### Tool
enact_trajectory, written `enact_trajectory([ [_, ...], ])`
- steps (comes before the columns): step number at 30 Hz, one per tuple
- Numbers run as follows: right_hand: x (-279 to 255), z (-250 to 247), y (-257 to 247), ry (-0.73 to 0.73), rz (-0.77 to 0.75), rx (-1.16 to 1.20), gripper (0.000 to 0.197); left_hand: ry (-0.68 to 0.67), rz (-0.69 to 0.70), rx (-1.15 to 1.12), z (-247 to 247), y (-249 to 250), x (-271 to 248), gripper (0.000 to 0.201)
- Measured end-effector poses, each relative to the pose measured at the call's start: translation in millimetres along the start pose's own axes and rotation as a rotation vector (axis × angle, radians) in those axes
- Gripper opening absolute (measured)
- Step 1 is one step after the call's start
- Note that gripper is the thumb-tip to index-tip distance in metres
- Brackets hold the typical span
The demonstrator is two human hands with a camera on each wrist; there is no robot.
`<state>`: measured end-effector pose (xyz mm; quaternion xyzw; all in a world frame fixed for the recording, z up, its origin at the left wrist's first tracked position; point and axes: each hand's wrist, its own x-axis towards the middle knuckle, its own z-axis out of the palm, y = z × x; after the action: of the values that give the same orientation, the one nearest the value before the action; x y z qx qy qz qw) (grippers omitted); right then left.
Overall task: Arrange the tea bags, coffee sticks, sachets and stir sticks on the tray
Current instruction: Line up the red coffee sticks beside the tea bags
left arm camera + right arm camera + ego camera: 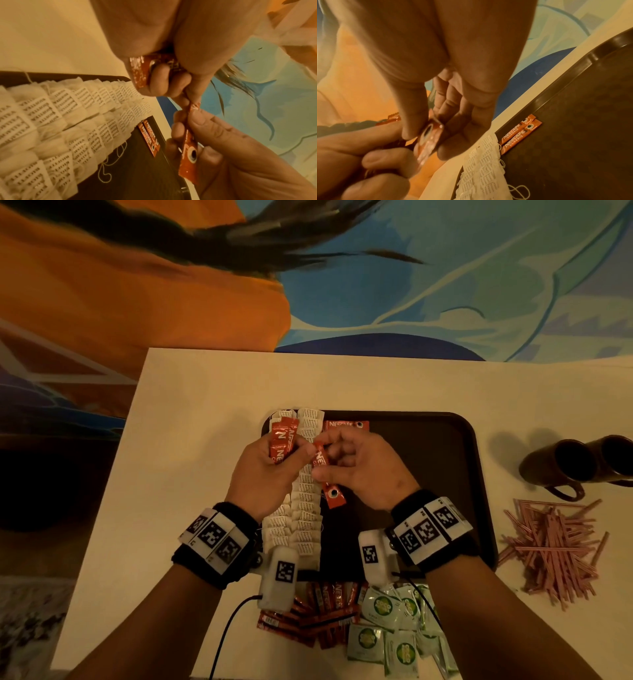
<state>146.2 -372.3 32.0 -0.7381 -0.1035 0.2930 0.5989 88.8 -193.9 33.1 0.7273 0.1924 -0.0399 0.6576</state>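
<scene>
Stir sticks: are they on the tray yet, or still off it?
Still off. The stir sticks lie in a loose pile on the table, right of the tray rim, near the dark mugs.

Place: hospitality or refreshment setup, likely a hotel room or café counter; cannot tell which.
Surface: pale table against a painted mural in orange and blue.
Supplies: dark tray, bulk tea bags, coffee sticks, green sachets, stir sticks.
Crockery: two dark mugs at the table's right edge.
</scene>
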Motion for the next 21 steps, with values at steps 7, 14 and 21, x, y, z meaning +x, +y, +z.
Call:
enact_trajectory([
  [7,-6.7,-14.1,4.8,0.112,0.009,0.120,0.024,0.032,-0.003,-0.050,-1.3,-1.6,1.6,0.016],
  [14,-19.0,-30.9,14.4,0.232,0.085,0.316,0.026,-0.012,-0.040,-0.055,1.9,-6.8,-3.5,0.014],
  [21,-20.0,-41.9,26.3,0.331,0.172,0.306,0.020,-0.034,-0.068,0.059,3.9,-14.0,-6.9,0.013],
])
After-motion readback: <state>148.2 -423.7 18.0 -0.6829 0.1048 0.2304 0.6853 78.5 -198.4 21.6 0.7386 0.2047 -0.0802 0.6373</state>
